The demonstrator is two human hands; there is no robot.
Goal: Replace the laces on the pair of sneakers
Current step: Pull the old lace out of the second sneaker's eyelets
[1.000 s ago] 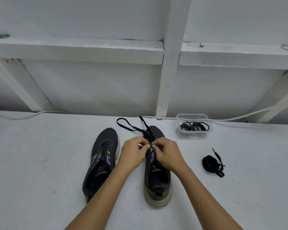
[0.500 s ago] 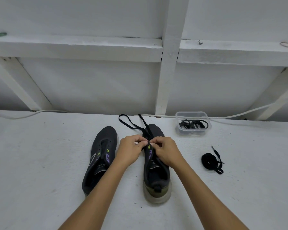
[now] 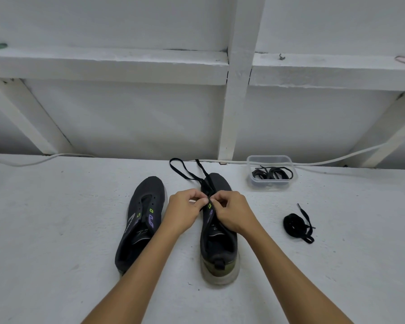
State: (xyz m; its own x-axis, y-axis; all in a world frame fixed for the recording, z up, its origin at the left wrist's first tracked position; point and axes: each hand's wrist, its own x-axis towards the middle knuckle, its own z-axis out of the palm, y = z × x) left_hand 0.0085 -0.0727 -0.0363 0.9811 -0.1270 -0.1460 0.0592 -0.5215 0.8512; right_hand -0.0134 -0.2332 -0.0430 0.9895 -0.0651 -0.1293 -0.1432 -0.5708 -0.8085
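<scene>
While we sit close to the white table [image 3: 56,265], our two arms reach out from six o'clock toward the middle. The right sneaker [image 3: 219,242] stands straight in front of us, heel toward us, so its lace holes are easy to reach. Our left hand [image 3: 185,211] and right hand [image 3: 234,212] meet over its tongue, fingers curled. They seem to pinch the black lace [image 3: 185,170] at a hole, but the fingertips hide the spot, so we cannot tell which hole. We think we hold it tight so the tip can go through.

At nine o'clock from that shoe, just beside it, lies the left sneaker [image 3: 142,220]. It has no lace, so we judge it waits its turn. At three o'clock, well apart, a bundled lace [image 3: 295,224] rests, likely for that shoe.

Farther away, the loose ends of the lace trail past the toe toward twelve o'clock. At one o'clock a clear tub [image 3: 270,181] holds other laces [image 3: 271,173], perhaps the old ones.

Compared with a second ago, our hands have hardly moved and stay at the same place on the shoe.
</scene>
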